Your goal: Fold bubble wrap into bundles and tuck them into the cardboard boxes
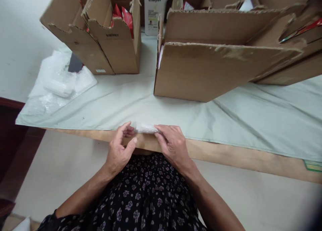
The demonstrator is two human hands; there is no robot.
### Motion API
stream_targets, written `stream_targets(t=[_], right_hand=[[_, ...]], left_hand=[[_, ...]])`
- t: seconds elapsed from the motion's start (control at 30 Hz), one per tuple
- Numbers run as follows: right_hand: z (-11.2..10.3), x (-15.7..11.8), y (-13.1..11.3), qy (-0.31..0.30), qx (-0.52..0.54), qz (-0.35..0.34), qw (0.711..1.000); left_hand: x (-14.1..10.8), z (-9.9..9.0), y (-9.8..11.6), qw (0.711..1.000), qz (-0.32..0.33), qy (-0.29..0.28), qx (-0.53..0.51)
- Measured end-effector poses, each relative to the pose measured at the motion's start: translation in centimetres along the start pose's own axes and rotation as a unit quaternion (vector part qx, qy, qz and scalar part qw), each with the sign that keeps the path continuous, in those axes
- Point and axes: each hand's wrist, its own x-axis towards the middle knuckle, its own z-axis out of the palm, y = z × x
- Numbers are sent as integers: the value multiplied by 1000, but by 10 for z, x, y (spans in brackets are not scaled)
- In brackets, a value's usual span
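A small roll of clear bubble wrap [146,128] lies across the near edge of the table, its contents hidden. My right hand [173,142] grips the right end of the roll between thumb and fingers. At the roll's left end is my left hand [122,143], with its thumb apart from its curled fingers and nothing seen between them. The left fingertips are close to the wrap; whether they touch it I cannot tell.
Bubble wrap pieces [59,80] lie at the left with a dark flat item [74,63]. Open cardboard boxes stand behind: one at left [118,50] with red packets, a large one [201,73] at centre. A white bottle [153,13] stands between them. Pale green cloth [113,103] covers the table.
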Motion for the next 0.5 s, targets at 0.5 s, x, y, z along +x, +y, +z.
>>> stream_targets(t=[0.5], right_hand=[[-45,-11,-3,-116,154,128,973]], left_hand=[[23,28,34,982,-43,-156,-99]])
